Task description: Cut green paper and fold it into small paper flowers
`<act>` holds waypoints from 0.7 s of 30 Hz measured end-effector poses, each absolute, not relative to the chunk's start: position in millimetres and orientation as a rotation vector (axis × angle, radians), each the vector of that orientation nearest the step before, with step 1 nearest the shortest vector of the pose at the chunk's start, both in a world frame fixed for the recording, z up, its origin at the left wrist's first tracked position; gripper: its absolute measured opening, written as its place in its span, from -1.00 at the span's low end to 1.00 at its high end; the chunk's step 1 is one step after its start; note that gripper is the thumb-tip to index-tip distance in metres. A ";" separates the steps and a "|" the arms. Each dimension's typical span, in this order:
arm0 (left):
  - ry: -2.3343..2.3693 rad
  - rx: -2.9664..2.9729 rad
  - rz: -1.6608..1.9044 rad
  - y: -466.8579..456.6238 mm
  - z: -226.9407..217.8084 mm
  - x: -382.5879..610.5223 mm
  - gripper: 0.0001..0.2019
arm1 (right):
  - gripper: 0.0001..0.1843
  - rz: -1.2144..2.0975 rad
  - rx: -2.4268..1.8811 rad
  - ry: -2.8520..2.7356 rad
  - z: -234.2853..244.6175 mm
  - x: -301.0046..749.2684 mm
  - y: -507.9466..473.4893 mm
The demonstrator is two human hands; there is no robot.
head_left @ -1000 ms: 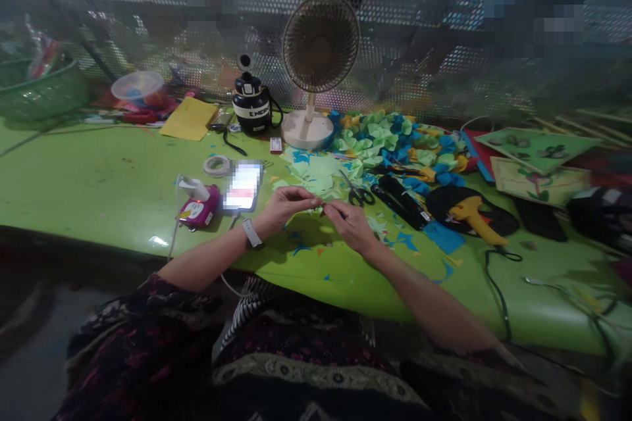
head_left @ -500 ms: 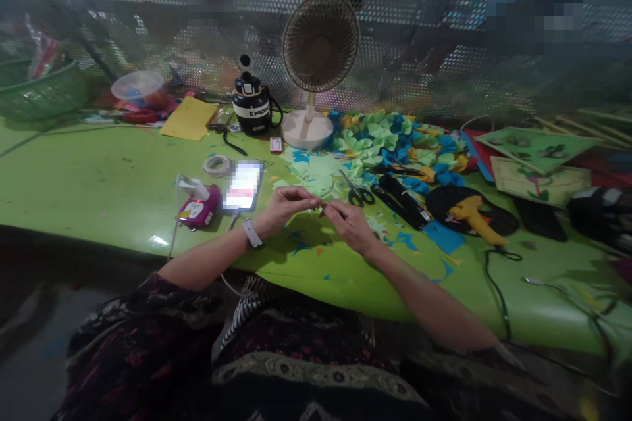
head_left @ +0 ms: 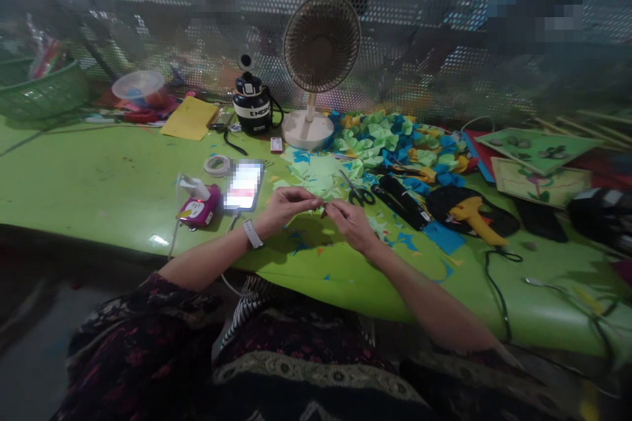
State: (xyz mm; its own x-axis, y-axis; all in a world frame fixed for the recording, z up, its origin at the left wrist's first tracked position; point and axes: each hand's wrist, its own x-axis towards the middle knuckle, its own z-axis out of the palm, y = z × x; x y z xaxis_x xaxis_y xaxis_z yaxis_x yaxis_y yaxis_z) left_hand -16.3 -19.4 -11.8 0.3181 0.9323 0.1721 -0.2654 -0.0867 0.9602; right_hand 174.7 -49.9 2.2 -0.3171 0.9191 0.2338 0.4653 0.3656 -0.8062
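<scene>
Over the middle of the green table [head_left: 276, 256], my left hand [head_left: 286, 209] and my right hand [head_left: 351, 223] meet fingertip to fingertip. Both are closed in a pinch. Whatever sits between the fingertips is too small and dark to name. Beyond my fingers lie pale green paper pieces [head_left: 316, 171], and black-handled scissors [head_left: 359, 196] rest just past my right hand. Blue paper scraps [head_left: 405, 240] are scattered around my right wrist. Left of my left hand is a phone [head_left: 243, 185] with a lit screen.
A desk fan [head_left: 309, 128] and a black bottle [head_left: 253, 112] stand at the back. Right of them spreads a heap of folded paper flowers [head_left: 390, 135]. A black stapler [head_left: 402, 200] and a yellow glue gun [head_left: 476, 218] lie right; a purple power block [head_left: 200, 207] and tape roll [head_left: 217, 164] lie left.
My hands stay almost in place, still pinched together; only the fingertips shift very slightly. The things on the table have not moved.
</scene>
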 end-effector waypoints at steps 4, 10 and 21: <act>0.694 1.267 1.157 -20.4 -9.3 -15.7 -0.78 | -0.61 0.822 -1.175 -1.951 4.1 174.2 -50.6; 0.699 1.270 1.155 -21.4 -8.6 -15.0 -0.76 | -0.60 0.831 -1.158 -1.957 4.4 174.2 -51.0; 0.661 1.216 1.136 -20.5 -13.3 -13.7 -0.75 | -0.60 0.927 -1.146 -1.958 0.2 175.6 -47.3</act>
